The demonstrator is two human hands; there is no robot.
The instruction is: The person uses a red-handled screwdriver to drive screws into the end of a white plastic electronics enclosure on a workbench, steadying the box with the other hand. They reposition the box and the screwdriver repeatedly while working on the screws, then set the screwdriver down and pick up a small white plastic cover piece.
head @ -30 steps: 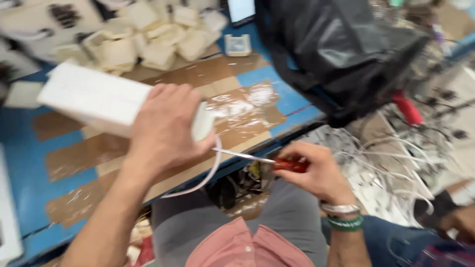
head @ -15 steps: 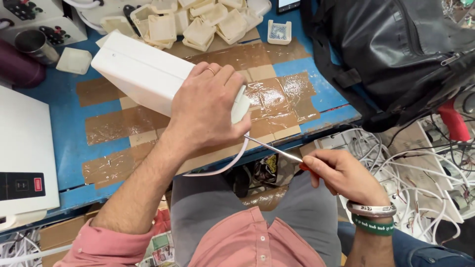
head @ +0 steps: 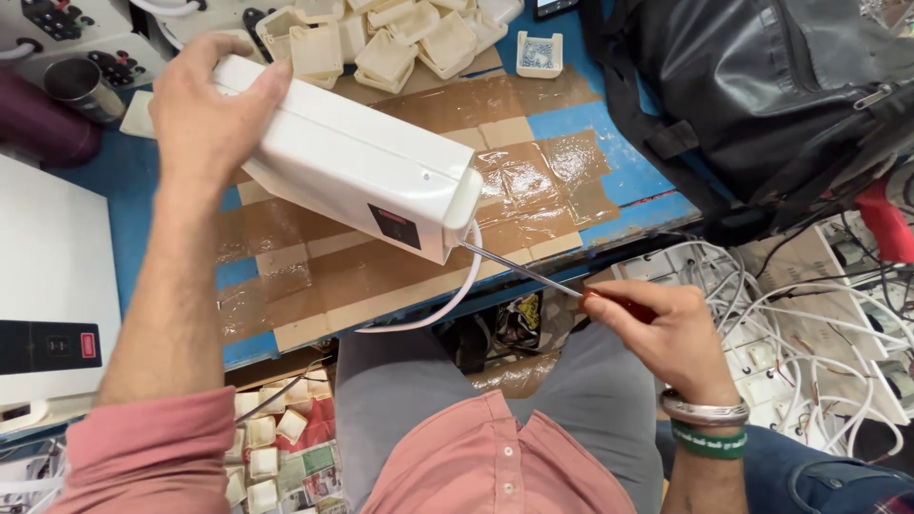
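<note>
Two hands work on one long white plastic casing that lies slantwise over the blue bench top. The left hand clamps over its far-left end, fingers curled around the upper edge. The right hand sits off the near edge of the bench, closed around the red handle of a screwdriver whose thin steel shaft reaches up and left to the casing's near-right end cap. A white cord curves out from that same end and hangs past the bench edge.

The casing is smooth, boxy and round-cornered, with a small dark label on its side. Glossy, wrinkled brown tape patches cover the bench beneath it. Small cream plastic housings are heaped at the far side, a black bag crowds the far right, and a flat white unit fills the left. Tangled white wires lie below right.
</note>
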